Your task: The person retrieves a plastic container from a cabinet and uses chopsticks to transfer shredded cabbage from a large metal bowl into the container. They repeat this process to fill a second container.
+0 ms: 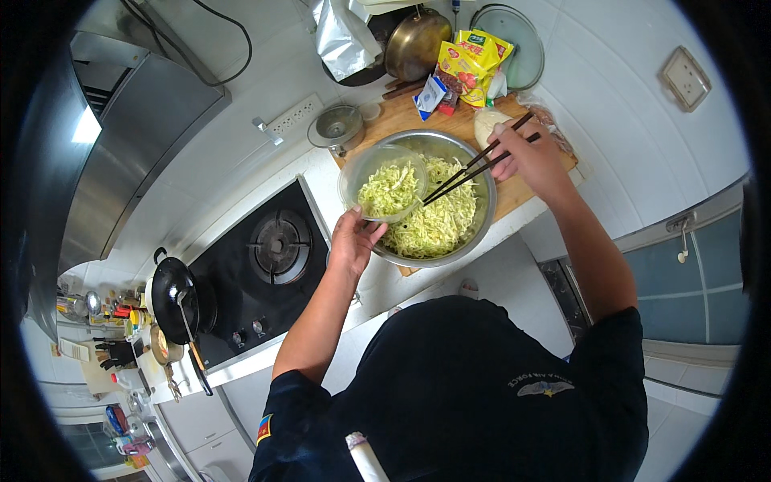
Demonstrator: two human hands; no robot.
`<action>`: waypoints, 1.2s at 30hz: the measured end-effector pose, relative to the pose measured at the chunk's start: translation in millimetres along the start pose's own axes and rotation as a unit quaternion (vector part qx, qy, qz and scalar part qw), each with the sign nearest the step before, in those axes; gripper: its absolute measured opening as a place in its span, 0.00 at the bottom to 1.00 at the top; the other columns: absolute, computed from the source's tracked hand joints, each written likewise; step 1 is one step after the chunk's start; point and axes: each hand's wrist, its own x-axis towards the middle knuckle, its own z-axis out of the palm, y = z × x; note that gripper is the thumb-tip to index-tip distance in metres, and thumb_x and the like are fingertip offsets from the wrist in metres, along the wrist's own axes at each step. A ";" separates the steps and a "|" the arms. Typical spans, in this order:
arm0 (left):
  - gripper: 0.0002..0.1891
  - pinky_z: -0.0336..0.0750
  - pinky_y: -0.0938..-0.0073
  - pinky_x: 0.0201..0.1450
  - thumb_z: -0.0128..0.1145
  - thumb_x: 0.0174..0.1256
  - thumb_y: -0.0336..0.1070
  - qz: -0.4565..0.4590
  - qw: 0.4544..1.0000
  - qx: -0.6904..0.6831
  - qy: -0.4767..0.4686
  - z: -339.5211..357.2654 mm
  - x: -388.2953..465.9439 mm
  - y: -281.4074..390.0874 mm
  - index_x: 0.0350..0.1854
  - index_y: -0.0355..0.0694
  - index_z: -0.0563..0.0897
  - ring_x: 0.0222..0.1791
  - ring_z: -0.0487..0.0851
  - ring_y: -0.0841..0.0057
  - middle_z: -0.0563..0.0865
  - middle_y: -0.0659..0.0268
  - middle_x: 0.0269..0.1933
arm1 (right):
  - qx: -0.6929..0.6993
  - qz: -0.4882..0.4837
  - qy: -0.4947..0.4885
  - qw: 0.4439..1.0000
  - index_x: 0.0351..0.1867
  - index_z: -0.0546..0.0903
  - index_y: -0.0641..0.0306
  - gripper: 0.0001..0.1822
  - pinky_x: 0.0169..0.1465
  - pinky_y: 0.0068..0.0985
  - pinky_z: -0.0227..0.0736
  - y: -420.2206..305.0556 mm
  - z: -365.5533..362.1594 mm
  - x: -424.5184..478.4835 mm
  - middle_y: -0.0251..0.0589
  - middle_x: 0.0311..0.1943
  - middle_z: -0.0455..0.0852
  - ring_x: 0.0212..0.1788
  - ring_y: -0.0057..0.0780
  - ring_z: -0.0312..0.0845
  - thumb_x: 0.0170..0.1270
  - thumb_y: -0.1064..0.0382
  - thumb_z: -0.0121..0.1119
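My left hand [355,240] grips the rim of a clear bowl [352,175] that holds shredded pale-green vegetable [387,191]. This bowl is over the left part of a large stainless steel bowl [482,232], which contains more of the same shreds [446,224]. In my right hand [527,158] is a pair of dark chopsticks [476,167], slanting down to the left. Their tips are at the clear bowl's right edge, above the shreds; whether they touch anything I cannot tell.
Beneath the steel bowl lies a wooden cutting board [391,117]. Seasoning packets [473,66], a glass lid [521,45] and a brass-coloured pan [418,45] stand behind it. Left are a small lidded pot [338,126], a gas hob [247,283] and a black wok [171,295] with a utensil in it.
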 end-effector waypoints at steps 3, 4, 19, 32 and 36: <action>0.21 0.79 0.63 0.51 0.59 0.59 0.40 0.013 1.000 0.016 -0.022 -3.0 0.1 0.4 0.51 0.37 0.69 0.49 0.76 0.63 0.73 0.58 0.48 | -0.019 -0.052 0.010 0.998 0.33 0.78 0.72 0.19 0.24 0.17 0.75 -18.6 -3.9 -2.9 0.44 0.26 0.81 0.21 0.24 0.79 0.65 0.52 0.52; 0.23 0.79 0.64 0.52 0.60 0.59 0.40 0.018 0.999 0.024 -0.034 -3.6 0.1 -0.2 0.53 0.36 0.69 0.50 0.75 0.62 0.73 0.56 0.50 | -0.008 -0.056 0.009 0.998 0.34 0.78 0.72 0.19 0.24 0.17 0.75 -17.2 -0.3 -2.0 0.43 0.25 0.81 0.21 0.24 0.79 0.65 0.52 0.51; 0.15 0.82 0.63 0.46 0.61 0.59 0.35 -0.041 0.997 -0.002 -0.063 4.7 -14.7 -14.6 0.44 0.40 0.70 0.38 0.78 0.72 0.76 0.63 0.42 | 0.097 -0.050 -0.106 0.988 0.37 0.78 0.72 0.15 0.26 0.18 0.76 31.8 57.1 5.4 0.44 0.29 0.81 0.22 0.25 0.80 0.67 0.59 0.49; 0.16 0.81 0.61 0.48 0.61 0.59 0.35 -0.043 0.997 0.006 -0.061 0.2 -14.5 -13.2 0.45 0.39 0.70 0.42 0.79 0.67 0.76 0.60 0.44 | 0.094 -0.062 -0.089 0.990 0.40 0.78 0.74 0.16 0.30 0.18 0.77 43.9 55.4 5.0 0.47 0.31 0.83 0.25 0.27 0.82 0.66 0.59 0.51; 0.17 0.82 0.61 0.46 0.61 0.59 0.35 -0.038 0.998 -0.001 -0.058 -2.1 -14.4 -11.1 0.46 0.40 0.70 0.42 0.80 0.67 0.77 0.60 0.45 | 0.085 -0.058 -0.081 0.991 0.40 0.78 0.74 0.17 0.30 0.18 0.77 39.3 45.0 2.4 0.47 0.30 0.82 0.26 0.28 0.82 0.67 0.58 0.50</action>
